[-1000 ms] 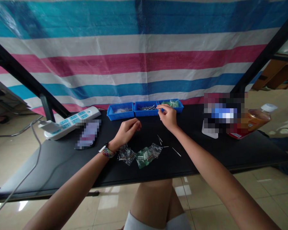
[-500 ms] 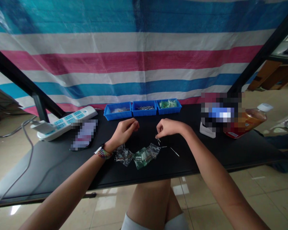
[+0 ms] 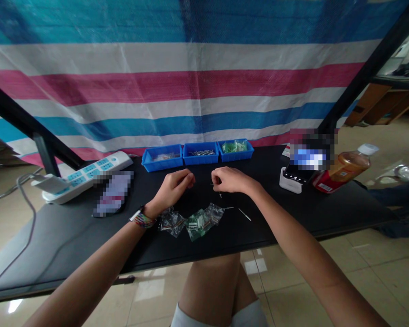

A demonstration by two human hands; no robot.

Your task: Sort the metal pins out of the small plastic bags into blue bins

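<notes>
Right hand: your right hand (image 3: 230, 179) is curled narrow over the table (image 3: 78, 236), thumb and fingers drawn together; a thin sliver shows at the fingertips, but I can't tell whether you are gripping it or it lies beyond them.
Left hand: your left hand (image 3: 177, 184) is folded loosely on the tabletop, near the clear bags (image 3: 172, 222); I can't tell whether anything is inside.
Loose pins: one short metal pin (image 3: 220, 195) lies just below your right fingers, another (image 3: 228, 208) beside the bags, and a longer metal rod (image 3: 244, 214) farther to the right.
Small bags: the clear ones flank a green bag (image 3: 196, 225), in a row on your side of both hands.
Blue bins: beyond your hands, the left bin (image 3: 165, 165) holds pale small pieces too blurred to name, the middle bin (image 3: 201, 159) metal pins, the right bin (image 3: 236, 156) green packets.
Step in hand: you seem to be handling the loose pins with your right hand, the left resting.
Next move: taking a pin this thin calls for a precise fingertip pinch, keeping clear of its neighbours.
</notes>
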